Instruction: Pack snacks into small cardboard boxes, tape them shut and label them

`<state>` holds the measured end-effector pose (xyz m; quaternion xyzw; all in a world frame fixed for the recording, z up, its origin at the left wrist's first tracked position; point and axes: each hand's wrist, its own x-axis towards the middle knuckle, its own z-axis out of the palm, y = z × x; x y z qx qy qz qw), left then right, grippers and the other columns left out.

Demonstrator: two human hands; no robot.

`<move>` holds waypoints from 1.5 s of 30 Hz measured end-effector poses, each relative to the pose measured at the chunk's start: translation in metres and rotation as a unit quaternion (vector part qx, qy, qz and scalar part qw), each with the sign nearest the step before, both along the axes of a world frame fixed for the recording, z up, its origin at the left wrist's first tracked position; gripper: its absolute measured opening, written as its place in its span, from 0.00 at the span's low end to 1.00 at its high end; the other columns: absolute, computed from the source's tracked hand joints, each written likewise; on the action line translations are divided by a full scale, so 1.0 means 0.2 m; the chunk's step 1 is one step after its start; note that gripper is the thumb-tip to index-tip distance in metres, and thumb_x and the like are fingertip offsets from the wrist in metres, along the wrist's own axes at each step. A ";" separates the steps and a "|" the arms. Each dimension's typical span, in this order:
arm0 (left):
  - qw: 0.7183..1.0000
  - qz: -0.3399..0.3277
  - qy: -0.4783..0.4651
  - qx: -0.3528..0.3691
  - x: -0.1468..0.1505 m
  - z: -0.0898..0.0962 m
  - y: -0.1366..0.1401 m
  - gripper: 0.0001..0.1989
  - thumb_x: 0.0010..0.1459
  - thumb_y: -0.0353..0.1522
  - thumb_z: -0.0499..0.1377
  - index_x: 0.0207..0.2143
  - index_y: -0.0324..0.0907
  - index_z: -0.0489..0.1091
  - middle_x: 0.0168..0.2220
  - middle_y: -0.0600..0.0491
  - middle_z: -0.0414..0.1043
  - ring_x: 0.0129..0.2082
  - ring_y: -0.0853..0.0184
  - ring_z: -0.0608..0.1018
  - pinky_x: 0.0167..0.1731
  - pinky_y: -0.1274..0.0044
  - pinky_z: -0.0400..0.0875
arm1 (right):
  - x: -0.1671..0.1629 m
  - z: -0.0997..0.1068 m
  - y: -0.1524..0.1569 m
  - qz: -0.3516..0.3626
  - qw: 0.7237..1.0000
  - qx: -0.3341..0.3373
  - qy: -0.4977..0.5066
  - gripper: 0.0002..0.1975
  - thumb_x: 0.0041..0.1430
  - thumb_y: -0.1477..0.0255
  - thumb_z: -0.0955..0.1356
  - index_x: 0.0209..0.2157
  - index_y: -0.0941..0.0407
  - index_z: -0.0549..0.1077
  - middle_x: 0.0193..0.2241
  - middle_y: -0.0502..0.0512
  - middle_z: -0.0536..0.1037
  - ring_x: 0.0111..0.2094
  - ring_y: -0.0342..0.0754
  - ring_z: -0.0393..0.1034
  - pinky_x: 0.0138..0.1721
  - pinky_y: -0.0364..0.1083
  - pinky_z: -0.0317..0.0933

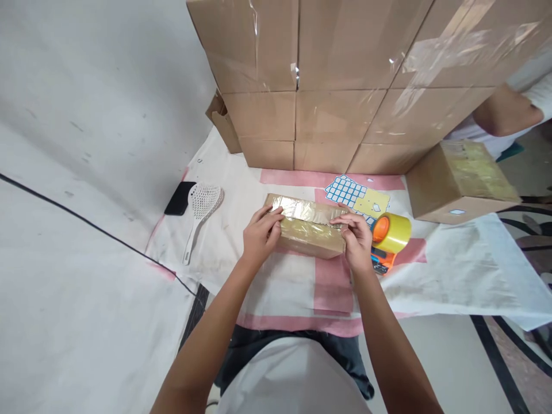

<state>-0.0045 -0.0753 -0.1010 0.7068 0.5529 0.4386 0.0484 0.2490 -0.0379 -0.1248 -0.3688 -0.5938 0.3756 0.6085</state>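
Observation:
A small cardboard box (308, 244) lies on the cloth in front of me, its top covered with shiny tape (302, 210). My left hand (262, 231) grips the box's left end, fingers bent over the taped top. At the opposite end my right hand (356, 233) holds the right edge, its fingertips on the tape and its thumb near the corner. A raised strip runs along the top between the hands; whether it is a loose tape edge or a flap I cannot tell. Close to my right hand is a yellow tape roll (401, 233) on an orange dispenser (390, 261).
Stacked cardboard boxes (332, 115) form a wall at the back. A taped box (435, 184) stands at right, near another person's arm (504, 109). Sticker sheets (362, 195) lie behind the tape roll. A white skimmer (202, 201) and black phone-like object (179, 198) are at left.

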 end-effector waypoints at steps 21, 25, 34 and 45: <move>0.980 0.029 0.197 0.011 0.00 -0.03 -0.09 0.34 0.58 0.50 0.64 0.63 0.51 0.66 0.59 0.46 0.74 0.63 0.45 0.71 0.64 0.46 0.55 | 0.63 -0.14 -0.20 -0.260 0.942 -0.198 0.078 0.26 0.48 0.62 0.77 0.46 0.53 0.68 0.40 0.55 0.78 0.42 0.53 0.76 0.46 0.55 0.73; 0.981 0.049 0.189 0.014 0.04 -0.02 -0.13 0.32 0.59 0.48 0.64 0.63 0.52 0.66 0.59 0.46 0.74 0.64 0.44 0.69 0.66 0.44 0.46 | 0.64 -0.24 -0.18 -0.088 0.970 -0.222 0.048 0.24 0.49 0.59 0.77 0.45 0.53 0.74 0.44 0.59 0.82 0.43 0.55 0.78 0.44 0.54 0.74; 0.982 0.054 0.176 0.046 0.12 -0.08 -0.17 0.31 0.62 0.43 0.62 0.66 0.47 0.62 0.64 0.42 0.68 0.66 0.44 0.65 0.67 0.47 0.40 | 0.44 -0.31 -0.16 -0.184 0.977 -0.107 0.009 0.21 0.60 0.56 0.71 0.49 0.55 0.74 0.47 0.61 0.81 0.46 0.56 0.77 0.49 0.56 0.72; 0.985 -0.160 -0.029 0.064 0.41 -0.28 -0.47 0.07 0.64 0.29 0.55 0.40 0.46 0.72 0.37 0.50 0.80 0.39 0.61 0.80 0.48 0.62 0.70 | 0.35 -0.28 -0.29 -0.185 0.971 -0.116 0.101 0.20 0.62 0.53 0.69 0.46 0.55 0.73 0.42 0.59 0.82 0.42 0.55 0.79 0.45 0.53 0.73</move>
